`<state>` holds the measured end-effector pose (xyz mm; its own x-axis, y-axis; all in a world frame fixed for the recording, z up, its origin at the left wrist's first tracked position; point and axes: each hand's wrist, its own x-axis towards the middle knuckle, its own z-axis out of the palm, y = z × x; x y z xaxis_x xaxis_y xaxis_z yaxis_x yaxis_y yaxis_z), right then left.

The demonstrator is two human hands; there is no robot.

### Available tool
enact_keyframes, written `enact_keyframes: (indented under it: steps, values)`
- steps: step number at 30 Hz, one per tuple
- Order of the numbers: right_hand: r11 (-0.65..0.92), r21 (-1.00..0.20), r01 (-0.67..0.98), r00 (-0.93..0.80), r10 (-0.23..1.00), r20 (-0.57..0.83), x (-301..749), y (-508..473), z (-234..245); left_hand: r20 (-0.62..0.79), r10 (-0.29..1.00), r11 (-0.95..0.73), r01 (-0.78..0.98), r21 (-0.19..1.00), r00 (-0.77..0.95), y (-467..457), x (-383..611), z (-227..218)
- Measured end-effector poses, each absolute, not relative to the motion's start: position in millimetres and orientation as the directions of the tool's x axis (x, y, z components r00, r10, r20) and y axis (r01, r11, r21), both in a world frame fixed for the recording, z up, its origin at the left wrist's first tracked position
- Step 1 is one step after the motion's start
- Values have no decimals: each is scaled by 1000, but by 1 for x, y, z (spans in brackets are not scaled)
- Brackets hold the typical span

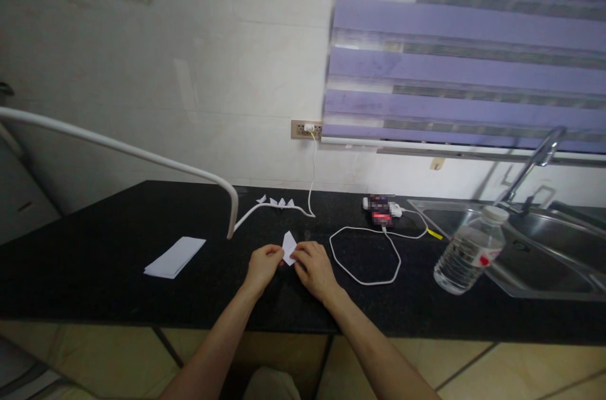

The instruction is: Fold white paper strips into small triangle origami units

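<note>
A small white folded paper [289,248], coming to a point at the top, is held between my two hands above the black counter. My left hand [263,266] pinches its left edge between thumb and fingers. On the other side, my right hand [314,266] is closed on the right edge, its fingers bent over the paper. To the left lies a stack of white paper strips [175,257]. Several small folded paper pieces [282,203] stand in a row farther back, beside a white cable.
A water bottle [471,252] stands on the right by the steel sink [544,261] with its faucet [534,160]. A phone [381,211] and a looped white cable [364,284] lie toward the back. A white curved bar [189,168] reaches in from the left over the counter [95,274].
</note>
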<state>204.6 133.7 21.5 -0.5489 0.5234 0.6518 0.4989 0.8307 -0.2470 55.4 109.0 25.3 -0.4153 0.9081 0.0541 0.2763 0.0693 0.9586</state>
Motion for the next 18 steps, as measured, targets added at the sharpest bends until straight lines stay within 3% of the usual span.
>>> enact_keyframes:
  steps: [6,11,18]
  values:
    - [831,-232,505,-504,502,703,199,131,24,-27,898,33,6,999,-438,106,60,32]
    - [820,-265,507,-439,510,740,198,134,20,-197,903,98,-265,959,-383,108,63,31]
    - [832,-270,485,-453,503,736,199,133,18,-226,915,99,-359,928,-334,110,65,23]
